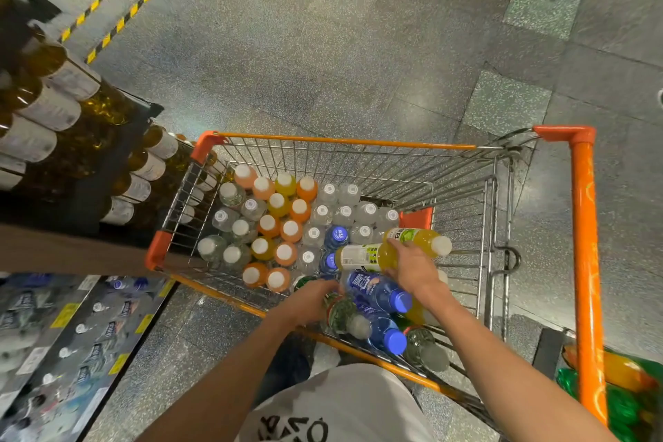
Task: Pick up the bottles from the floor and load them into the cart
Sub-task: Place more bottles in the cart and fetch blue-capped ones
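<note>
While the right hand grips it, the yellow bottle lies sideways, white-capped.

Two bare forearms reach forward and down from bottom of view, converging toward centre. Left hand seen from back, wrist straight, fingers curled downward, tips hidden; whether they hold anything cannot be told. Right hand slightly further forward, back of hand up, fingers spread and bent over yellow bottle lying on its side, gripping it.
</note>
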`<action>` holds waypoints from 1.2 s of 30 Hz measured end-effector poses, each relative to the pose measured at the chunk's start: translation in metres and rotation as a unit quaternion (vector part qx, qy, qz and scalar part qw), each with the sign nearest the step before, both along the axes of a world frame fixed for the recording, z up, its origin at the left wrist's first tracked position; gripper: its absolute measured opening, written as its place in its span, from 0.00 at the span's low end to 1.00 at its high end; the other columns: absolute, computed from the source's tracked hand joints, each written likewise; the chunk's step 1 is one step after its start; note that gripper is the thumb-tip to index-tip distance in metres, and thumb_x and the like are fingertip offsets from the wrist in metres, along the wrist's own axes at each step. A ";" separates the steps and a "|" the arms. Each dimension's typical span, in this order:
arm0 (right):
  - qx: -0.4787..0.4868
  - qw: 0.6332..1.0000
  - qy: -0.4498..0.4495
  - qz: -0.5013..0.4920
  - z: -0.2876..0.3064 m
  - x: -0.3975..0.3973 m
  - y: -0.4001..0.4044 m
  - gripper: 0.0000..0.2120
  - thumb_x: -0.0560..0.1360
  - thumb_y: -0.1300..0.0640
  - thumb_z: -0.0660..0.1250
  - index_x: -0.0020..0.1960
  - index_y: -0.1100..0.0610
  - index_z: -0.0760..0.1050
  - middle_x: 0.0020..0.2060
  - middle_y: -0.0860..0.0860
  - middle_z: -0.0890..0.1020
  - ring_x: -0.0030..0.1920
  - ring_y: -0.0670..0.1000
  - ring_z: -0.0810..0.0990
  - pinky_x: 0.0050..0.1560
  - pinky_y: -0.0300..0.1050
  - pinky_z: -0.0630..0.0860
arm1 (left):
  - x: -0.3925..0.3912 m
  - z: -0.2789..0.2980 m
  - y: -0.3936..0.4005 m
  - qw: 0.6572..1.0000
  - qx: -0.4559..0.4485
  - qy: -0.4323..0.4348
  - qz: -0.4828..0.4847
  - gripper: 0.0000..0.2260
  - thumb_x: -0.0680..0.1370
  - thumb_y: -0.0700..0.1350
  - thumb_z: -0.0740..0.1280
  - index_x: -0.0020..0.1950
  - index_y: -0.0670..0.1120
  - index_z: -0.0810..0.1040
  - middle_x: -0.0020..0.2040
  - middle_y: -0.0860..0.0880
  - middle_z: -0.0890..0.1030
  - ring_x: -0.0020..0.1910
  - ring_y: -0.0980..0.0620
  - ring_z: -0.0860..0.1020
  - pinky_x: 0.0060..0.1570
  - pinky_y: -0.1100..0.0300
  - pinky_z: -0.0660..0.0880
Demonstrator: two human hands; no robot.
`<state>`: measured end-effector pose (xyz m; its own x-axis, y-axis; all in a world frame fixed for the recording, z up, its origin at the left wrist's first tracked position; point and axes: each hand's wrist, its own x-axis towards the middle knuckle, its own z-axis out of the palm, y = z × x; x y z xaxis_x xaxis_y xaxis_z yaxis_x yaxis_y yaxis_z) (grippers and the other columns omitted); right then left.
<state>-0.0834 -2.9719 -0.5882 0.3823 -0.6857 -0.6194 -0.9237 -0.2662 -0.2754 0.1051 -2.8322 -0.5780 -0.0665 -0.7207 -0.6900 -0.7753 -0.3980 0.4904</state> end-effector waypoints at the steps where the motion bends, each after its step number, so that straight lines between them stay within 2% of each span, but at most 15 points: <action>1: -0.020 1.000 0.005 0.007 -0.001 -0.001 0.001 0.36 0.76 0.52 0.72 0.79 0.47 0.58 0.73 0.55 0.70 0.71 0.58 0.71 0.70 0.52 0.70 | 0.000 -0.001 0.002 1.000 -0.003 0.003 0.014 0.20 0.75 0.42 0.73 0.66 0.48 0.76 0.64 0.47 0.78 0.63 0.48 0.76 0.60 0.58 0.72; 4: -0.086 0.994 0.043 0.059 -0.005 -0.003 0.003 0.35 0.77 0.53 0.71 0.79 0.46 0.59 0.68 0.52 0.76 0.72 0.57 0.70 0.74 0.53 0.65 | 0.001 -0.002 0.008 0.999 -0.015 0.007 0.047 0.19 0.75 0.42 0.72 0.66 0.48 0.76 0.64 0.48 0.78 0.63 0.49 0.76 0.60 0.60 0.70; 9: -0.111 0.991 0.035 0.071 -0.002 -0.002 -0.001 0.33 0.77 0.53 0.71 0.78 0.49 0.62 0.71 0.53 0.73 0.75 0.57 0.66 0.77 0.53 0.59 | 0.002 0.000 0.014 0.994 -0.036 0.031 0.100 0.17 0.75 0.40 0.71 0.63 0.45 0.77 0.60 0.48 0.79 0.56 0.55 0.75 0.56 0.65 0.70; 13: -0.118 0.989 0.044 0.082 -0.001 -0.002 -0.007 0.32 0.75 0.53 0.73 0.76 0.50 0.65 0.68 0.52 0.76 0.73 0.56 0.68 0.76 0.53 0.61 | 0.004 0.004 0.018 0.986 -0.057 0.032 0.156 0.14 0.77 0.36 0.66 0.60 0.49 0.77 0.58 0.49 0.80 0.57 0.52 0.77 0.60 0.53 0.76; 15: -0.109 0.990 0.040 0.079 0.000 -0.003 -0.010 0.33 0.74 0.54 0.74 0.75 0.49 0.66 0.67 0.53 0.76 0.71 0.57 0.70 0.75 0.53 0.63 | 0.006 0.002 0.020 0.981 -0.076 0.032 0.178 0.14 0.77 0.34 0.65 0.59 0.49 0.78 0.57 0.49 0.81 0.58 0.51 0.78 0.59 0.51 0.77; 20: -0.106 0.990 0.039 0.088 0.005 0.001 -0.015 0.33 0.72 0.60 0.74 0.74 0.50 0.67 0.67 0.54 0.75 0.70 0.57 0.71 0.75 0.52 0.63 | 0.007 0.008 0.021 0.964 -0.106 0.048 0.240 0.12 0.79 0.37 0.66 0.59 0.49 0.79 0.53 0.51 0.81 0.53 0.55 0.79 0.54 0.56 0.79; 23: -0.123 0.986 0.042 0.105 0.013 0.009 -0.017 0.30 0.73 0.61 0.72 0.73 0.53 0.68 0.69 0.55 0.73 0.71 0.57 0.69 0.75 0.53 0.63 | 0.009 0.012 0.027 0.952 -0.103 0.057 0.282 0.12 0.79 0.39 0.66 0.61 0.49 0.79 0.54 0.50 0.80 0.50 0.54 0.79 0.49 0.63 0.78; 25: -0.122 0.988 -0.010 0.098 0.021 0.020 -0.015 0.25 0.75 0.58 0.72 0.71 0.53 0.72 0.68 0.55 0.74 0.69 0.58 0.72 0.72 0.54 0.67 | 0.012 0.019 0.033 0.937 -0.124 0.051 0.321 0.11 0.79 0.40 0.66 0.61 0.48 0.79 0.52 0.51 0.80 0.48 0.54 0.79 0.44 0.66 0.77; 27: -0.094 0.986 -0.121 0.067 0.033 0.035 -0.007 0.18 0.76 0.55 0.72 0.65 0.54 0.76 0.62 0.54 0.79 0.62 0.56 0.78 0.65 0.53 0.74 | 0.016 0.029 0.043 0.913 -0.161 0.033 0.372 0.10 0.79 0.39 0.67 0.59 0.46 0.81 0.48 0.52 0.81 0.43 0.58 0.79 0.40 0.69 0.74; 29: -0.054 0.967 -0.245 0.042 0.049 0.055 0.010 0.12 0.76 0.56 0.72 0.59 0.55 0.78 0.51 0.50 0.84 0.52 0.49 0.83 0.57 0.49 0.78 | 0.022 0.044 0.058 0.881 -0.193 0.025 0.431 0.07 0.79 0.39 0.68 0.55 0.45 0.81 0.44 0.52 0.81 0.38 0.63 0.79 0.36 0.71 0.72; 31: -0.011 0.944 -0.328 0.032 0.066 0.076 0.037 0.09 0.77 0.58 0.72 0.56 0.53 0.79 0.44 0.45 0.85 0.44 0.42 0.83 0.51 0.43 0.80 | 0.029 0.057 0.081 0.855 -0.229 0.013 0.465 0.04 0.78 0.40 0.68 0.52 0.46 0.81 0.42 0.52 0.82 0.39 0.66 0.79 0.37 0.71 0.72; 33: 0.023 0.923 -0.381 0.039 0.080 0.096 0.070 0.08 0.77 0.58 0.71 0.54 0.48 0.78 0.44 0.43 0.85 0.44 0.39 0.83 0.49 0.39 0.80 | 0.035 0.068 0.110 0.827 -0.265 0.002 0.496 0.03 0.79 0.40 0.69 0.51 0.46 0.81 0.40 0.54 0.82 0.39 0.66 0.79 0.39 0.72 0.73; 36: 0.058 0.908 -0.407 0.083 0.093 0.127 0.121 0.10 0.77 0.57 0.72 0.50 0.41 0.77 0.42 0.41 0.85 0.44 0.37 0.83 0.46 0.32 0.78 | 0.042 0.079 0.165 0.770 -0.290 -0.005 0.568 0.03 0.78 0.40 0.69 0.50 0.47 0.81 0.42 0.53 0.83 0.40 0.62 0.79 0.40 0.72 0.73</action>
<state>0.0432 -2.8513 -0.4954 0.8374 -0.5253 -0.1508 -0.3523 -0.3080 -0.8838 0.1474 -2.6668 -0.4987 0.8375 -0.4978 -0.2254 -0.0946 -0.5384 0.8374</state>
